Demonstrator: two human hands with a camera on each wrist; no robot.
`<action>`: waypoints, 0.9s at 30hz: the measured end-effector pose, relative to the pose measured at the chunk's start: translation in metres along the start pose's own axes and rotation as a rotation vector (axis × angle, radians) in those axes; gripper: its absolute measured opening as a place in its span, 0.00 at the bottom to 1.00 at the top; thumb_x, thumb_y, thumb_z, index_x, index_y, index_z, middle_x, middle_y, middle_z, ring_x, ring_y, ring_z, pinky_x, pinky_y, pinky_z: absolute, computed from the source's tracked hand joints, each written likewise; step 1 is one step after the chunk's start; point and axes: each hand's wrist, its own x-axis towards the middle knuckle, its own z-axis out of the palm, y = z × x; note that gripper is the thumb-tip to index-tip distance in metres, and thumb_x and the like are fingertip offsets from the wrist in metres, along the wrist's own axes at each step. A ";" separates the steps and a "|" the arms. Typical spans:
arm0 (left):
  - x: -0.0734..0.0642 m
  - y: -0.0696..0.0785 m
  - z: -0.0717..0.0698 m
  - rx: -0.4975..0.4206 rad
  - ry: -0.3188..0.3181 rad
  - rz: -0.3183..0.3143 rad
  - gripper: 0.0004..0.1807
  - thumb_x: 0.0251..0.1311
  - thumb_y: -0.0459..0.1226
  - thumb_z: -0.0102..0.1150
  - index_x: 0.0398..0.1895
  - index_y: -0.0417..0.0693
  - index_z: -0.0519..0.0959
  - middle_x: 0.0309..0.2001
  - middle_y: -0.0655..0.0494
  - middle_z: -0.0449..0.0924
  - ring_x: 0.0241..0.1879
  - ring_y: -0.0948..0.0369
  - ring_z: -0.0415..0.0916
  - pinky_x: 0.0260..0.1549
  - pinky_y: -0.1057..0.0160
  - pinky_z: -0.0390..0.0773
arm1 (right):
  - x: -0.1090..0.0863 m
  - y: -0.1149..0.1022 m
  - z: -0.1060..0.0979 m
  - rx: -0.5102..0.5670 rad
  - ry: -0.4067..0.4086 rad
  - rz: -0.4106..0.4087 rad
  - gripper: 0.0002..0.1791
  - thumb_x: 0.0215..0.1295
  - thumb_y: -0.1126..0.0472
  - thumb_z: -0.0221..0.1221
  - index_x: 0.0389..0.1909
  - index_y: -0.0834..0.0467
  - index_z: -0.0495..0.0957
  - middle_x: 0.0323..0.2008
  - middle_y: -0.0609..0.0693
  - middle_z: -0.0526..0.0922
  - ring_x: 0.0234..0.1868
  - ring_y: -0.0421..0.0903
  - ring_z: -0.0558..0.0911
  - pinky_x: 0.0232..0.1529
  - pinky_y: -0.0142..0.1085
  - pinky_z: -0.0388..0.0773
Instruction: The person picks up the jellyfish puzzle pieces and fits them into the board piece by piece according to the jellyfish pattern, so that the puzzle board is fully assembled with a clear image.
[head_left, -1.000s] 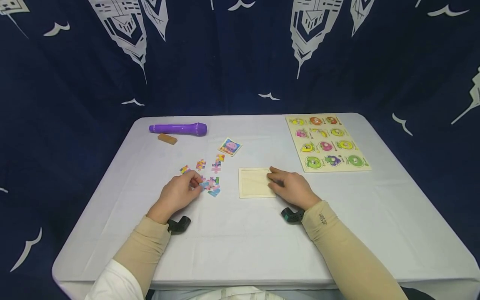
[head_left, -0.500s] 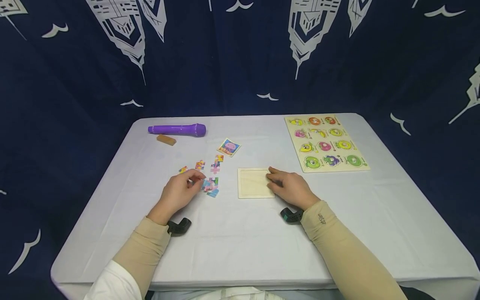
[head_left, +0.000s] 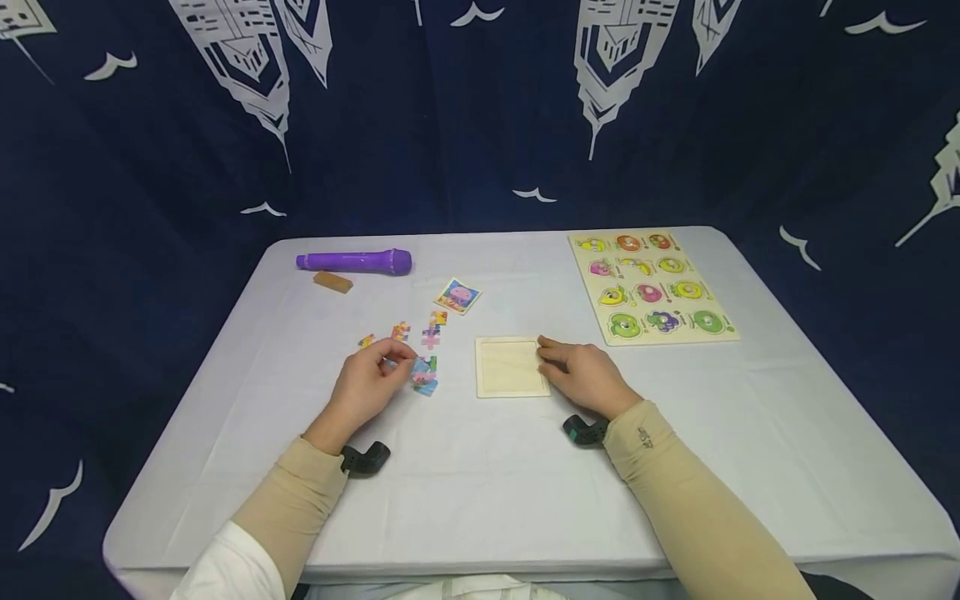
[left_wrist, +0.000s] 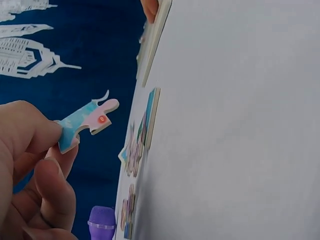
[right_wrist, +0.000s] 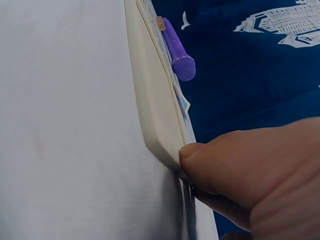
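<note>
In the left wrist view my left hand pinches a light-blue and pink jigsaw piece between thumb and fingers, raised off the table. Seen from the head, that hand hovers just left of a cluster of loose jigsaw pieces, and its fingers largely hide the held piece. My right hand holds the right edge of a shallow cream wooden puzzle tray, which lies on the white table. The right wrist view has the thumb on the tray's edge; the other fingers are mostly hidden.
More jigsaw pieces lie behind the cluster, near a small square picture card. A purple microphone and a brown wooden block are at the back left. A fruit puzzle board sits at the back right.
My left hand has drawn a piece out of the cluster, lifted it and shifted slightly right. The right hand stays at the tray's right edge.
</note>
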 end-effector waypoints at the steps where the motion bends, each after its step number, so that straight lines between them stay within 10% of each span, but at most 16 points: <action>1: 0.000 0.001 0.001 -0.009 -0.009 -0.004 0.04 0.68 0.37 0.64 0.42 0.54 0.84 0.33 0.57 0.83 0.21 0.62 0.68 0.21 0.66 0.67 | 0.000 0.000 -0.001 -0.001 0.000 -0.001 0.22 0.72 0.55 0.63 0.63 0.58 0.81 0.69 0.50 0.76 0.68 0.56 0.77 0.68 0.52 0.71; 15: -0.003 0.013 0.020 -0.116 -0.094 -0.044 0.04 0.70 0.39 0.64 0.44 0.52 0.84 0.36 0.57 0.83 0.22 0.62 0.69 0.21 0.68 0.68 | 0.001 -0.001 0.001 0.007 -0.012 0.009 0.22 0.72 0.55 0.63 0.62 0.58 0.81 0.69 0.50 0.77 0.68 0.56 0.77 0.68 0.53 0.71; 27: 0.020 0.031 0.035 -0.016 -0.236 0.040 0.02 0.72 0.42 0.61 0.43 0.57 0.82 0.38 0.61 0.82 0.26 0.62 0.69 0.28 0.64 0.71 | -0.001 0.000 0.001 -0.005 -0.004 0.001 0.22 0.72 0.54 0.62 0.63 0.58 0.81 0.69 0.50 0.77 0.68 0.56 0.77 0.68 0.53 0.71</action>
